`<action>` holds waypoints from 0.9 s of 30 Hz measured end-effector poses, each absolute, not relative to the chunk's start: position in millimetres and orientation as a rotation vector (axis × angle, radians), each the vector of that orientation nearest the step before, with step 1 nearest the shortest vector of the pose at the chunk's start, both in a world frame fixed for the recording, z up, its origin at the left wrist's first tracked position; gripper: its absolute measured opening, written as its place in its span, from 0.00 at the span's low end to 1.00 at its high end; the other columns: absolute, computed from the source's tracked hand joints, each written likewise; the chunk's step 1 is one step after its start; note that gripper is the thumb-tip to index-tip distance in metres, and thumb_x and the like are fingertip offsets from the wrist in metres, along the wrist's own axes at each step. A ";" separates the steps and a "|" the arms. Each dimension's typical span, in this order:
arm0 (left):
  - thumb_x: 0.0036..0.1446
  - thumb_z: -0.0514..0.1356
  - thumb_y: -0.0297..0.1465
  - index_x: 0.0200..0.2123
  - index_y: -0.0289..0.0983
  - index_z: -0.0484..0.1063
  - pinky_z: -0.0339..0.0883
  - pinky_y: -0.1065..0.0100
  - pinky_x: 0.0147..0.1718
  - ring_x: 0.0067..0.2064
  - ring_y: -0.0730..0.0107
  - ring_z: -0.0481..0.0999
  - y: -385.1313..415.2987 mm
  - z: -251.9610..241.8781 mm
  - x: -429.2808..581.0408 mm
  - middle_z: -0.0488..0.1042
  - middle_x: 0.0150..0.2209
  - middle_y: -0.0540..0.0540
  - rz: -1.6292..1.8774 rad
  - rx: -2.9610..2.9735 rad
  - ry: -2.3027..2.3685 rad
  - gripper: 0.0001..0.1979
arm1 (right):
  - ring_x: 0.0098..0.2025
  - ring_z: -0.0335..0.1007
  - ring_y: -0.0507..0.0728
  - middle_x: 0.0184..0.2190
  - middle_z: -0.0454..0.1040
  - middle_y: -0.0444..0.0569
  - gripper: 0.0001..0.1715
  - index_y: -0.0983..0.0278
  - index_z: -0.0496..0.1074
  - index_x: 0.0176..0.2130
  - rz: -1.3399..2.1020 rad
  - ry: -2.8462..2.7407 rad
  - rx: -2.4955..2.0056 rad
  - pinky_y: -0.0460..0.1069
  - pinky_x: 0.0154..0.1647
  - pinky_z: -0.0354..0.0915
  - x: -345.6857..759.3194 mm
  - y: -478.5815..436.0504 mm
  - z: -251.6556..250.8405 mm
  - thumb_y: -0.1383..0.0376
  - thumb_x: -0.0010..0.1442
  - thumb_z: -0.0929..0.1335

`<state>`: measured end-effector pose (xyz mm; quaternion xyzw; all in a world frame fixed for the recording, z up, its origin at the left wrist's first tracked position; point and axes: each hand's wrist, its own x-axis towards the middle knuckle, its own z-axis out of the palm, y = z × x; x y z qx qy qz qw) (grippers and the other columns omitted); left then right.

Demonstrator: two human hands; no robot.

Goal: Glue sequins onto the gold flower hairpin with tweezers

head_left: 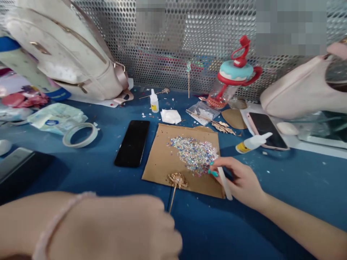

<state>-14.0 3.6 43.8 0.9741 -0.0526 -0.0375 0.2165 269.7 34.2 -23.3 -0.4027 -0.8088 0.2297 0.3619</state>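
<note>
While our right hand pinches a flat white stick between thumb and fingers, its teal-nailed fingertips are at the right edge of a heap of glittering sequins. The heap spreads over a brown cardboard sheet on the blue table. We see the gold ornament at the sheet's near edge — its thin stem slants toward us and passes behind the curled fingers of our left hand. That hand is blurred, back toward us, fingertips hidden, so we cannot tell whether it pinches the stem. A pale bracelet circles its wrist.

Just left of the sheet we have a black phone, and farther left a roll of tape. One glue bottle stands upright beyond the phone; another glue bottle lies on its side, right of the sheet — near a second phone.
</note>
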 end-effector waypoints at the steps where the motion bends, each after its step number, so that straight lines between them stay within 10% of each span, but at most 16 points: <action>1: 0.56 0.61 0.31 0.30 0.38 0.71 0.62 0.64 0.25 0.28 0.70 0.66 11.4 54.1 -18.1 0.72 0.30 0.51 -0.164 2.734 0.032 0.03 | 0.29 0.73 0.52 0.31 0.74 0.46 0.07 0.60 0.68 0.39 0.589 -2.081 -1.050 0.44 0.26 0.68 270.1 34.2 -24.0 0.69 0.58 0.65; 11: 0.61 0.60 0.27 0.39 0.40 0.73 0.60 0.71 0.44 0.39 0.71 0.73 60.1 37.5 -59.9 0.74 0.38 0.51 -0.308 2.450 0.239 0.04 | 0.29 0.74 0.53 0.31 0.75 0.46 0.07 0.58 0.67 0.41 0.400 -2.205 -1.025 0.45 0.25 0.68 266.2 32.8 -26.7 0.67 0.60 0.65; 27: 0.64 0.56 0.29 0.34 0.41 0.71 0.60 0.67 0.41 0.37 0.70 0.69 44.4 33.6 -70.4 0.72 0.36 0.52 -0.332 2.488 0.281 0.06 | 0.30 0.73 0.51 0.32 0.75 0.47 0.08 0.62 0.67 0.40 0.359 -2.284 -0.944 0.43 0.28 0.67 261.3 33.4 -17.1 0.71 0.60 0.63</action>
